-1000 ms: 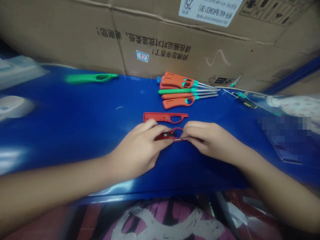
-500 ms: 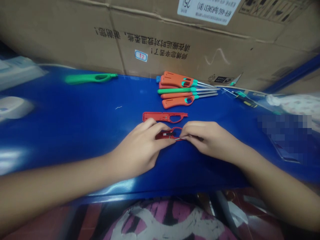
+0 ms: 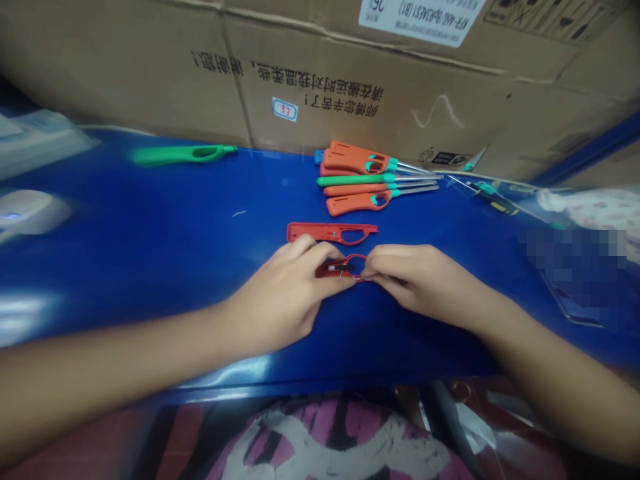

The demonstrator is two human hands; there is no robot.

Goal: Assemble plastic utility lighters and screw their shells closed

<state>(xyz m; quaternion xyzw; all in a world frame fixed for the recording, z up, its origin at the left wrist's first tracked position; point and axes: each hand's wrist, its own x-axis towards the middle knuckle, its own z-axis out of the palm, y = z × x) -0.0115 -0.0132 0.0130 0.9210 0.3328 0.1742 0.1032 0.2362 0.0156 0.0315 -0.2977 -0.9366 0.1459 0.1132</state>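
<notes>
My left hand (image 3: 285, 300) and my right hand (image 3: 420, 280) meet over a red lighter shell half (image 3: 340, 268) that lies on the blue table (image 3: 150, 253). Fingers of the left hand pinch its rear part. The right hand's fingers are closed at its trigger-loop end, where a thin metal piece shows. A second red shell half (image 3: 330, 233) lies flat just beyond them, untouched.
Several finished orange and green long-nosed lighters (image 3: 370, 179) are stacked further back. A lone green shell (image 3: 183, 155) lies at far left. A big cardboard box (image 3: 320, 67) walls the table's back. A white object (image 3: 30, 212) sits at left; plastic bags (image 3: 575, 207) at right.
Both hands stay on the red shell half; the fingers shifted only slightly. The view has drifted a little.
</notes>
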